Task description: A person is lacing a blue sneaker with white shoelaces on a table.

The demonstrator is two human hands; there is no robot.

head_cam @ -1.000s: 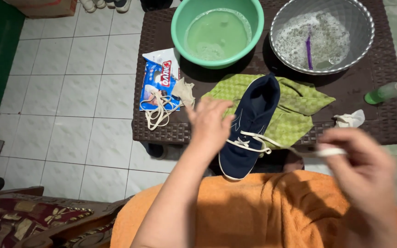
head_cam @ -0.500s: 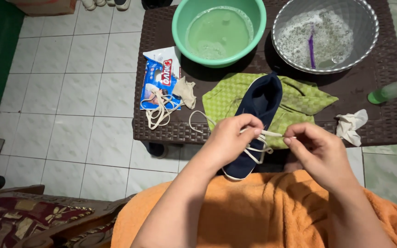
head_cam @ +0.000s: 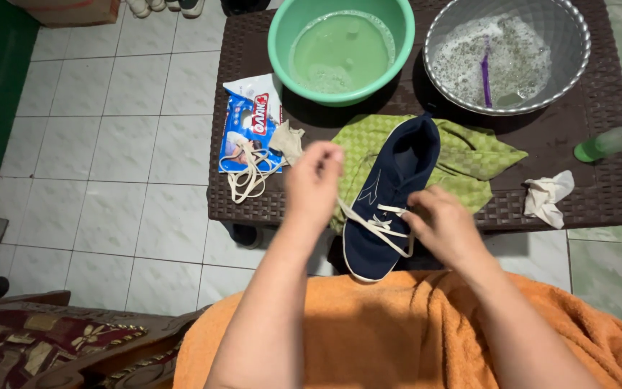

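Head view: one downward look over a dark wicker table (head_cam: 599, 209), tiled floor at nine o'clock, orange towel (head_cam: 397, 338) across the lap at six o'clock.
Shoe: navy sneaker (head_cam: 390, 202), toe toward six o'clock and overhanging the table edge, heel resting on a green checked cloth (head_cam: 484, 162).
Lace: cream shoelace (head_cam: 379, 223) threaded across the lower eyelets only; the upper eyelets look bare.
Left hand (head_cam: 314, 180): raised at ten o'clock of the sneaker, fingers pinched nearly closed, apparently on one end of the shoelace, which runs down toward the eyelets; the pinch itself is partly hidden.
Right hand (head_cam: 444, 227): lies at three o'clock of the sneaker, against its side, fingers curled in at the lace rows; I cannot tell whether it pinches the lace or only steadies the shoe.
Step in hand: judging from the half-laced front, lacing is under way, with a strand being drawn taut.
Next move calls for: a free lace tip guided into the next open eyelet while the shoe is kept from sliding off the edge.
Thing relative to grip: sneaker sits between both hands, below and to four o'clock of the left pinch.
Surroundings: green basin (head_cam: 340, 50) of cloudy water at twelve o'clock; metal basin (head_cam: 566, 79) with suds and a purple brush (head_cam: 485, 72) at one o'clock; blue detergent packet (head_cam: 250, 130) with a second loose lace (head_cam: 250, 176) at ten o'clock; crumpled white rag (head_cam: 548, 194) and green spray bottle (head_cam: 610, 142) at three o'clock.
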